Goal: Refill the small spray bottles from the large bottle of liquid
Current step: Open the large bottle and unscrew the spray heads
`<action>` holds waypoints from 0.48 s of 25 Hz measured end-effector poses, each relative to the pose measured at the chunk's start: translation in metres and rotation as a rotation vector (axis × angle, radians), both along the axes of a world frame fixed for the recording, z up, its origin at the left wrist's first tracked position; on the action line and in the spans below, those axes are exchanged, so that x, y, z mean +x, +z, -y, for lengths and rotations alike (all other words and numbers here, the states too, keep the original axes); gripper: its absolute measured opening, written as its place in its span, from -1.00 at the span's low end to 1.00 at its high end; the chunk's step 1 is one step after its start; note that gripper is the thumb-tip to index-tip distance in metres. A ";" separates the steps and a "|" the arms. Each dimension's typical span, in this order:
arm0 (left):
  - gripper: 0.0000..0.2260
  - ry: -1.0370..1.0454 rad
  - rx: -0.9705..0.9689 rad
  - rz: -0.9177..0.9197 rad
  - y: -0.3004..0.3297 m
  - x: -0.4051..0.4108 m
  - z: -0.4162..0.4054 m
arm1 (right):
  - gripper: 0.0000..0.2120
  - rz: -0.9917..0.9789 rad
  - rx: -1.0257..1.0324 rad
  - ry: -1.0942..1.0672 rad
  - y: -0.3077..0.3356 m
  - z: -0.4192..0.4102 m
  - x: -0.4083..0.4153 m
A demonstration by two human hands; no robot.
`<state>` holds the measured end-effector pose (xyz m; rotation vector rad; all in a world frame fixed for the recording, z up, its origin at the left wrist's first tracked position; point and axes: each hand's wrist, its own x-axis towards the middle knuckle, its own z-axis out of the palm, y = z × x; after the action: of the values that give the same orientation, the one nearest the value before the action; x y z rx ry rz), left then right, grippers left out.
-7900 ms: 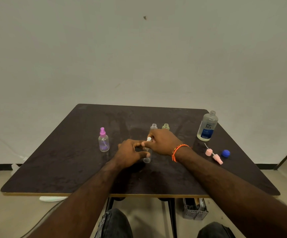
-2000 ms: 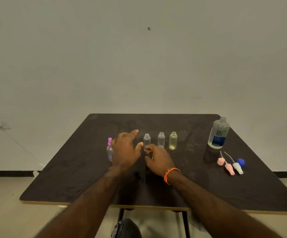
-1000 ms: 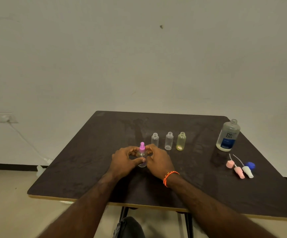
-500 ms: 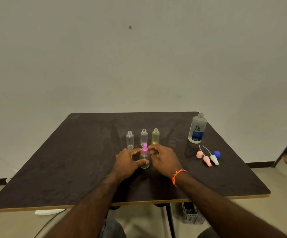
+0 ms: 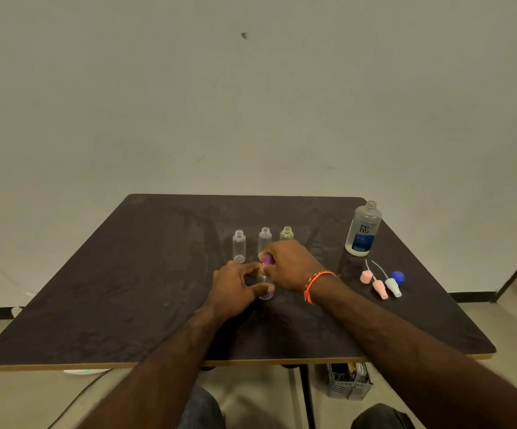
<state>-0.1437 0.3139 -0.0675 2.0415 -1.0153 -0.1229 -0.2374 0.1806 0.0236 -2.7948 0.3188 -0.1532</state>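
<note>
A small clear spray bottle stands mid-table, its purple spray top on it. My left hand grips the bottle's body. My right hand closes over the purple top from above. Behind them three small open bottles stand in a row: a clear one, a second clear one and a yellowish one partly hidden by my right hand. The large uncapped bottle of liquid with a blue label stands at the back right.
Right of my hands lie two pink spray tops, a white one and a blue cap. The dark table ends at a front edge near my knees. A grey basket sits on the floor underneath.
My right hand has risen from beside the bottle and closed over its purple top. My left hand keeps its hold on the body. The camera tilted slightly.
</note>
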 end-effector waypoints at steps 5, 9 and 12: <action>-0.74 -0.024 0.008 -0.019 0.000 0.001 -0.001 | -0.65 -0.011 0.071 0.041 -0.001 -0.001 -0.003; -0.68 0.005 0.003 -0.012 0.001 -0.001 -0.002 | -0.81 -0.004 -0.026 -0.094 -0.007 0.001 -0.002; -0.74 -0.005 -0.001 -0.019 0.000 0.000 -0.002 | -0.77 -0.019 0.045 0.101 -0.001 -0.002 -0.003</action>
<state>-0.1437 0.3164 -0.0675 2.0332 -1.0091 -0.1443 -0.2404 0.1824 0.0224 -2.7621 0.1832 -0.0949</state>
